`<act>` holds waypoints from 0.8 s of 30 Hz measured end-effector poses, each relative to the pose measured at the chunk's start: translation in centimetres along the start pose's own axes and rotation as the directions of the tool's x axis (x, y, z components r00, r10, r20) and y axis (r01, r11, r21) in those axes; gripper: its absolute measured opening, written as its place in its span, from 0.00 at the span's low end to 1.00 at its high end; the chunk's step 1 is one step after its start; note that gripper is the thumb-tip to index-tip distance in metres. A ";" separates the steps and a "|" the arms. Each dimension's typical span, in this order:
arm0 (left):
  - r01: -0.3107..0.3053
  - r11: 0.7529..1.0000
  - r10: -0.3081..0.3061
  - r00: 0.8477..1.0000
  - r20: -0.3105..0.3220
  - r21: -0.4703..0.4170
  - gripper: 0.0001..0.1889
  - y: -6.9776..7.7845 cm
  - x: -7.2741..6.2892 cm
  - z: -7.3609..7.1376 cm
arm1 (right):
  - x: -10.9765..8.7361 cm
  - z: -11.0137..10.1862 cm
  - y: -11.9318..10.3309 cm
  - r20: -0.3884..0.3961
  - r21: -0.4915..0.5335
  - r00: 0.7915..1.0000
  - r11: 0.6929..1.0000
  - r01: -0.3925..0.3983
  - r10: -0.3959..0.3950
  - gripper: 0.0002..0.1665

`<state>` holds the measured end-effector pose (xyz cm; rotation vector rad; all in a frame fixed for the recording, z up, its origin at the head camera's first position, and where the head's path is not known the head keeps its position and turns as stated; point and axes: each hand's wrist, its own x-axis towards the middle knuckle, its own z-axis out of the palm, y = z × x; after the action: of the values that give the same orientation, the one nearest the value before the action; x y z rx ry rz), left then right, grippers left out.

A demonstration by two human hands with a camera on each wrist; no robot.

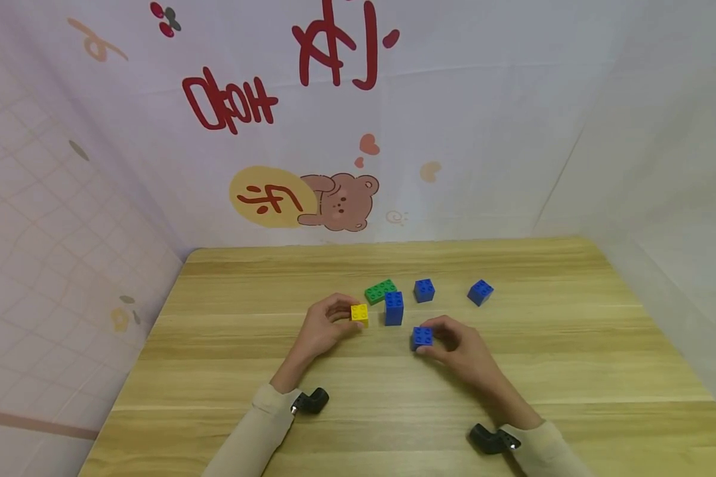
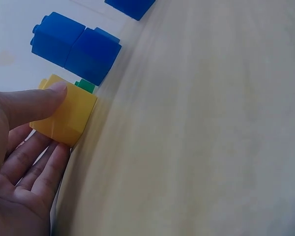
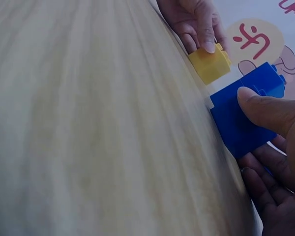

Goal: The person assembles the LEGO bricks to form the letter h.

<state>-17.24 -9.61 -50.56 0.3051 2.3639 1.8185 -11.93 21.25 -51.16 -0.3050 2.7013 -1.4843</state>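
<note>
In the head view my left hand (image 1: 323, 328) pinches a yellow building block (image 1: 359, 316) between thumb and fingers, low at the tabletop. Just right of it stands a stack of two blue blocks (image 1: 394, 310). My right hand (image 1: 462, 351) holds a single blue block (image 1: 422, 338), to the right of and nearer than that stack. The left wrist view shows the thumb pressed on a side of the yellow block (image 2: 71, 113). From the right wrist, the thumb lies across the held blue block (image 3: 243, 120), which partly hides the blue stack behind.
A green block (image 1: 380, 291) lies behind the blue stack. Two more blue blocks stand farther back, one blue block (image 1: 424, 290) near the middle and another blue block (image 1: 480, 292) to the right. The wooden table (image 1: 262, 265) ends at a white cloth wall (image 1: 483, 132).
</note>
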 end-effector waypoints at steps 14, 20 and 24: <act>0.012 1.000 -0.012 0.999 0.052 -0.002 0.21 0.3 -0.6 0.8 | 0.1 1.0 -0.7 0.008 0.010 1.000 1.000 0.027 -0.027 0.24; 0.009 1.000 -0.009 0.998 0.057 -0.009 0.21 0.4 -1.2 0.9 | 0.1 1.3 -1.3 0.023 0.015 0.999 0.999 0.036 -0.036 0.23; 0.007 1.000 -0.006 0.998 0.069 -0.009 0.21 0.5 -1.4 1.0 | 0.2 1.5 -1.6 0.038 0.011 0.999 1.000 0.023 -0.024 0.23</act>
<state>-15.58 -8.88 -50.37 0.3526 2.3071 1.7854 -11.64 19.11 -50.65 -0.3619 2.6688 -1.4819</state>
